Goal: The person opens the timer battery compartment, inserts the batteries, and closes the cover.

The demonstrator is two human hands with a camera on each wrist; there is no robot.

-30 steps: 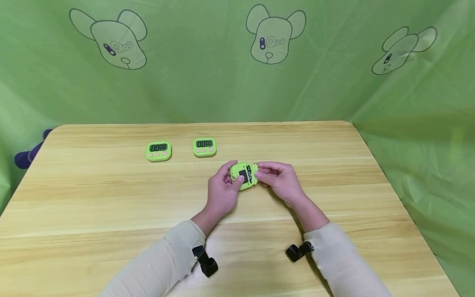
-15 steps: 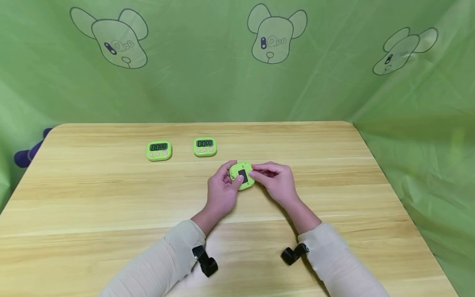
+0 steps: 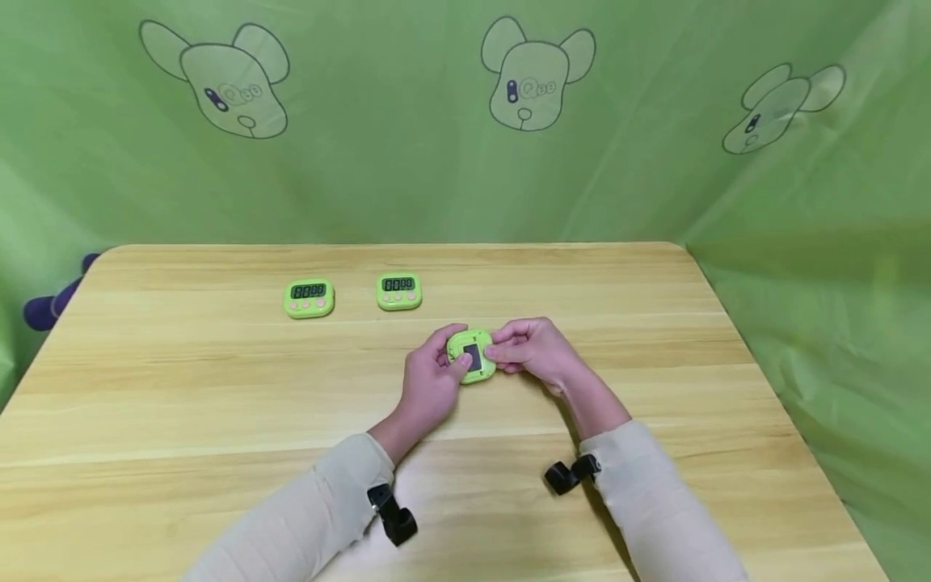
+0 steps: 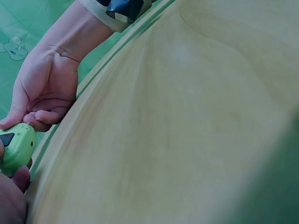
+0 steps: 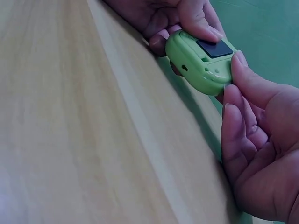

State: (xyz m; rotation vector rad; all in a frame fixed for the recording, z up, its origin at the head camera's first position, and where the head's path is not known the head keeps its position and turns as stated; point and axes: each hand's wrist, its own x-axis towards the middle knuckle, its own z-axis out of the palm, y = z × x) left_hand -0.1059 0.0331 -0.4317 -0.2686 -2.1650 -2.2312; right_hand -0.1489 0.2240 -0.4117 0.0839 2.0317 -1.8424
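A green digital timer (image 3: 478, 340) is held back side up over the table, with a dark square pad (image 5: 216, 48) on its back. My left hand (image 3: 431, 376) grips its left side, thumb lying over the back. From the right, my right hand (image 3: 541, 354) pinches the opposite edge between thumb and fingers. The back looks closed all over, with no battery showing. In the left wrist view, part of the timer (image 4: 19, 148) shows at the left edge between both hands. Its display side faces down and is hidden.
Two more green timers, a left one (image 3: 309, 298) and a right one (image 3: 399, 291), lie display up toward the back of the wooden table (image 3: 218, 404). A green curtain (image 3: 407, 162) hangs behind and beside it. Something purple (image 3: 51, 307) shows past the left edge.
The battery cover, slid out to the right with a battery showing a second ago, has been pushed in leftward by the right hand and now sits flush. The left hand has kept its grip.
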